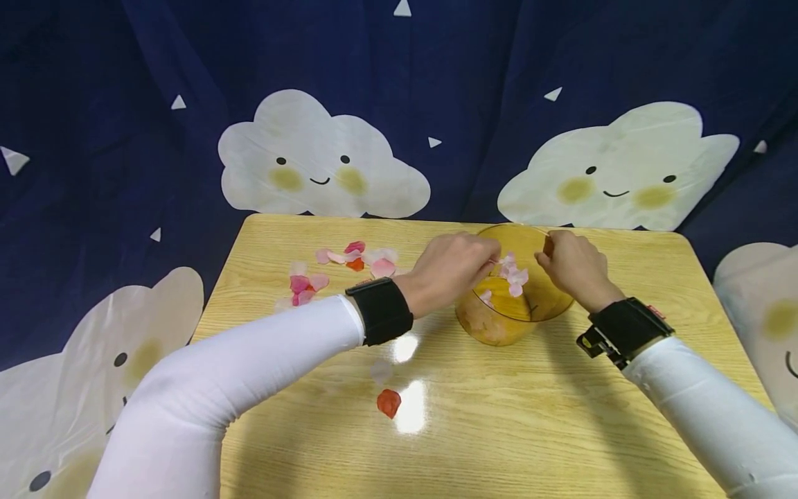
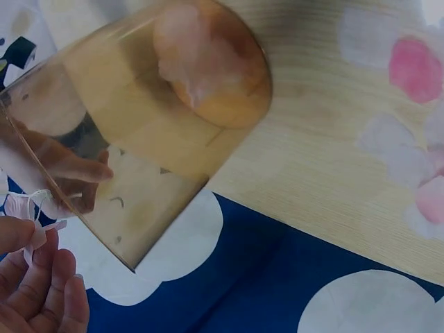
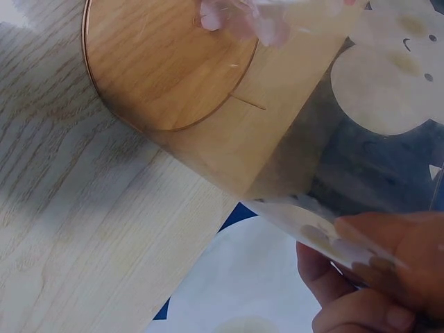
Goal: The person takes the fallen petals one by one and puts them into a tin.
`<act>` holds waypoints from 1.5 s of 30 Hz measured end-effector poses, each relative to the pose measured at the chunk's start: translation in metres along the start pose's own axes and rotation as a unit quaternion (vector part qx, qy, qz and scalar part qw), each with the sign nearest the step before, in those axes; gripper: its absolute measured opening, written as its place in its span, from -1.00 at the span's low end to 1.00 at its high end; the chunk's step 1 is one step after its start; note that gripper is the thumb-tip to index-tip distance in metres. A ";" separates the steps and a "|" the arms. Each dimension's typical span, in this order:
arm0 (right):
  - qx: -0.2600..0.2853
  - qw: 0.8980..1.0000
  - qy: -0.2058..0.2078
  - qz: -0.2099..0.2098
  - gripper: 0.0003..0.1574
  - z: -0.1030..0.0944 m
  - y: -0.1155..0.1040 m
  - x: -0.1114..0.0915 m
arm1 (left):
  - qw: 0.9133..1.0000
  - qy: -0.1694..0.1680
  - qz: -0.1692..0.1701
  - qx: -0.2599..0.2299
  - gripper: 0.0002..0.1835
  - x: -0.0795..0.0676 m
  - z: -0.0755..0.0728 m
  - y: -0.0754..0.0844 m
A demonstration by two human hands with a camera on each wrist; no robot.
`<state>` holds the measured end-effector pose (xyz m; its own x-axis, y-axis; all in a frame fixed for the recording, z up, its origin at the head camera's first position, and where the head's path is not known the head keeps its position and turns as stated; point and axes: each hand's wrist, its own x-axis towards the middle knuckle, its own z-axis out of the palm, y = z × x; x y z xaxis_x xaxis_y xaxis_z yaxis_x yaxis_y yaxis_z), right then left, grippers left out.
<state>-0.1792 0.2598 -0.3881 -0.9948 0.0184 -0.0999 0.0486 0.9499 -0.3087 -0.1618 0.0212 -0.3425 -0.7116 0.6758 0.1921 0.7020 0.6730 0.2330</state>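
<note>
A see-through amber container stands on the table at right of centre. Its far right rim is in the grip of my right hand; the right wrist view shows the thumb and fingers on either side of the clear wall. Over the opening, my left hand pinches a thin white string with pale pink petals hanging from it. In the left wrist view, the string passes between thumb and fingers. More pale petals show through the container near its base.
Loose pink, red and white petals lie scattered on the wooden table to the left. A red petal and a pale petal lie nearer the front. Behind the table hangs a dark blue cloth with smiling clouds.
</note>
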 end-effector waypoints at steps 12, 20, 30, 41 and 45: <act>0.002 1.000 0.002 -0.005 -0.71 -0.001 0.001 0.000 | 0.999 -0.016 0.018 0.038 -0.83 0.009 0.011 0.017; -0.001 1.000 -0.003 -0.007 -0.71 -0.002 0.000 -0.001 | 0.998 -0.043 0.030 0.043 -0.73 0.008 0.013 0.021; -0.002 1.000 0.001 -0.010 -0.72 -0.001 0.000 -0.001 | 0.996 -0.057 0.030 0.056 -0.55 0.006 0.013 0.022; -0.004 1.000 -0.001 -0.008 -0.72 -0.001 0.000 -0.001 | 0.999 -0.030 0.020 0.041 -0.58 0.006 0.001 0.013; -0.005 1.000 -0.002 -0.007 -0.71 0.000 0.000 0.000 | 0.999 -0.004 0.015 0.039 -0.61 0.004 -0.004 0.006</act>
<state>-0.1789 0.2597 -0.3877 -0.9951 0.0043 -0.0992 0.0342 0.9531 -0.3009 -0.1607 0.0266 -0.3370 -0.6899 0.6983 0.1911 0.7236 0.6731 0.1529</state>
